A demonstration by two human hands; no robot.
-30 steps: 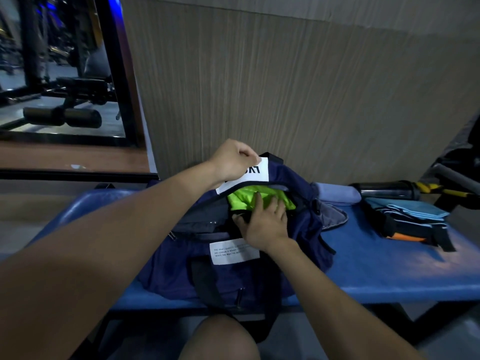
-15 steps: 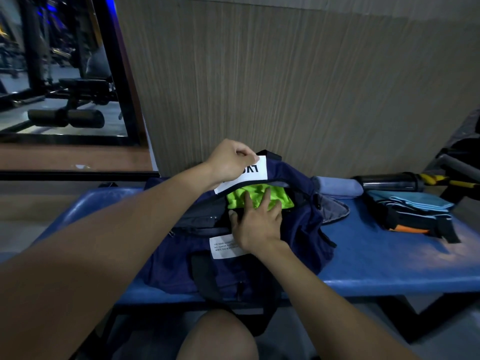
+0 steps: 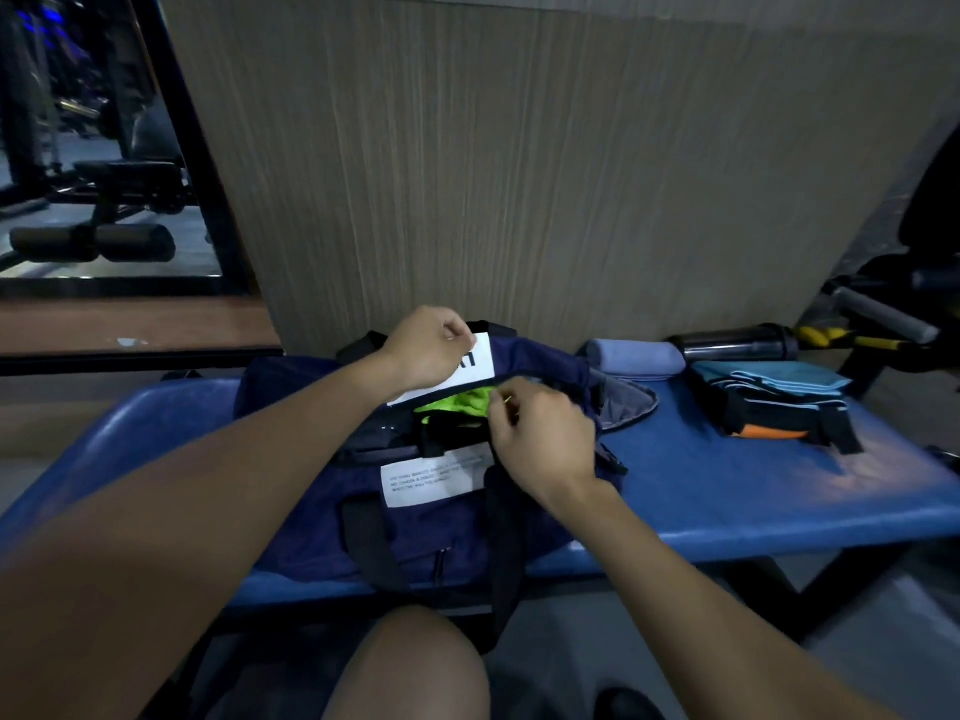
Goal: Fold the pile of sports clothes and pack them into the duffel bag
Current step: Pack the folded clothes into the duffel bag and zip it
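Left hand [image 3: 428, 348] gripped the duffel bag [image 3: 524, 356] flap, right hand [image 3: 540, 433] pinched its zipper edge; the green shirt [image 3: 462, 403] risked snagging.

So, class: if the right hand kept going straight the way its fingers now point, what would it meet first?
The right hand points up and left at the bag's opening. It would probably first meet the neon green garment inside the navy duffel bag, though depth is unclear.

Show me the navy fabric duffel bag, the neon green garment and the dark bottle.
Navy fabric duffel bag [image 3: 436, 532]: head view, front panel.
Neon green garment [image 3: 462, 401]: head view, fabric inside the opening.
Dark bottle [image 3: 737, 344]: head view, its side.
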